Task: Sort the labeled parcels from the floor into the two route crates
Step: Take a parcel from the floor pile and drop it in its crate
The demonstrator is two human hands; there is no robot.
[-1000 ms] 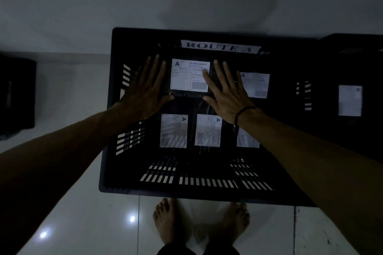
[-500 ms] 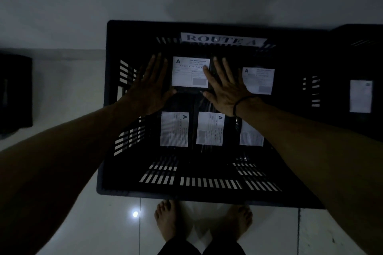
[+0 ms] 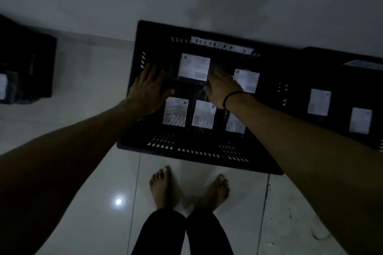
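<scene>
Both spread flat, left grip [image 3: 148, 93], right grip [image 3: 219, 87], flanking parcel [image 3: 194, 66] in crate [image 3: 186, 152], second crate [image 3: 342, 80] beside

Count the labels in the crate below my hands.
5: far-centre label, far-right label, near-left label, near-middle label, near-right label, half hidden by the forearm. Others may be hidden.

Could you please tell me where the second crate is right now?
The second crate stands at the right edge of the head view, beside the first crate full of A-labelled parcels.
</scene>
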